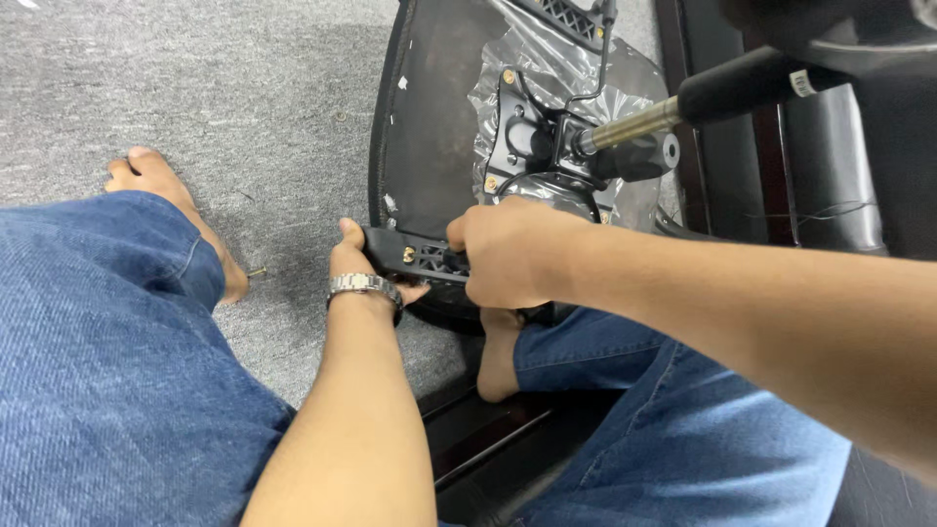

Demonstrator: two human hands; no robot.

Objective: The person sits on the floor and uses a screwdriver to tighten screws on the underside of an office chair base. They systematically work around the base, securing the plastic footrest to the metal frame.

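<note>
An upturned office chair seat (429, 127) lies on the grey carpet, its black underside facing me. My left hand (363, 262), with a metal watch on the wrist, grips the left end of a black plastic armrest bracket (415, 260) at the seat's near edge. A brass screw (408, 255) sits in the bracket. My right hand (508, 252) is closed over the bracket's right part, hiding whatever is under the fingers. Behind it sits the black metal tilt mechanism (547, 146) with a chrome gas cylinder (634, 122) sticking out to the right.
My legs in blue jeans and bare feet (181, 210) rest on the grey carpet (195, 88). A loose screw (257, 273) lies by the left foot. Clear plastic wrap (547, 59) covers part of the seat. Dark furniture (830, 166) stands at right.
</note>
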